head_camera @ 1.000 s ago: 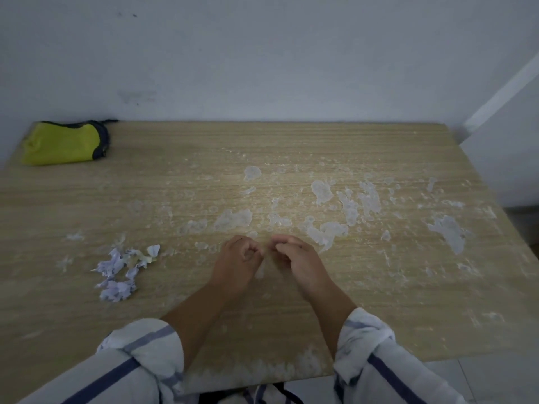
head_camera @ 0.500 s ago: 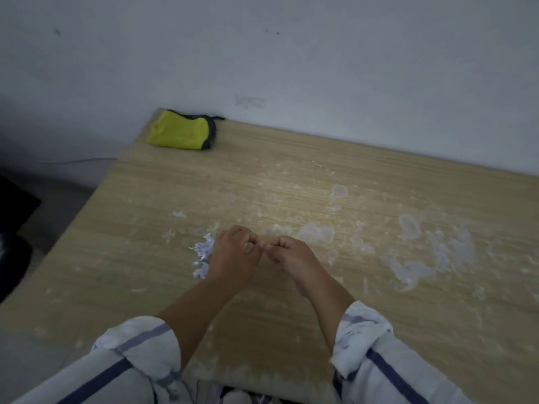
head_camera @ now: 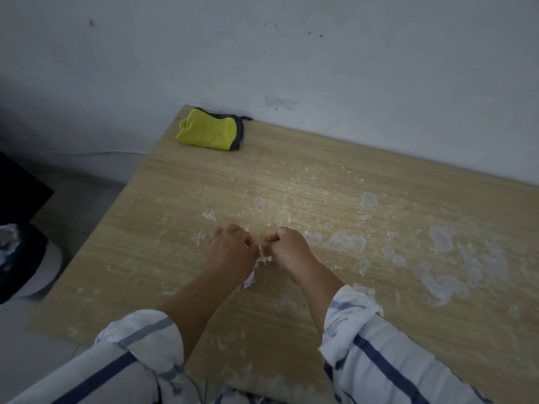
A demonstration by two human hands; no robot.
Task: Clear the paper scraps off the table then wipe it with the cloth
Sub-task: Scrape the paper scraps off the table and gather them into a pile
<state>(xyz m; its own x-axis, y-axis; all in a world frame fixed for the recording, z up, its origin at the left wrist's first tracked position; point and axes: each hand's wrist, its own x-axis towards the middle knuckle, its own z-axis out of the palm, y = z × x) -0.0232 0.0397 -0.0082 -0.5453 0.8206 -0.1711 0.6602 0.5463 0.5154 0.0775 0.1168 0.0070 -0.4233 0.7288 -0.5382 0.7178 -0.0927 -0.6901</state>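
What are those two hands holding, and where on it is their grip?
Crumpled paper scraps: the left hand and right hand both pinch them at the upper end with curled fingers; the rest shows below the hands.

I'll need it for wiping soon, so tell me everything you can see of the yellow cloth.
The yellow cloth is a soft, loosely folded bundle of bright yellow-green fabric with dark trim along its right edge. It lies flat at the far left corner of the wooden table, near the wall. Only the table is seen touching it.
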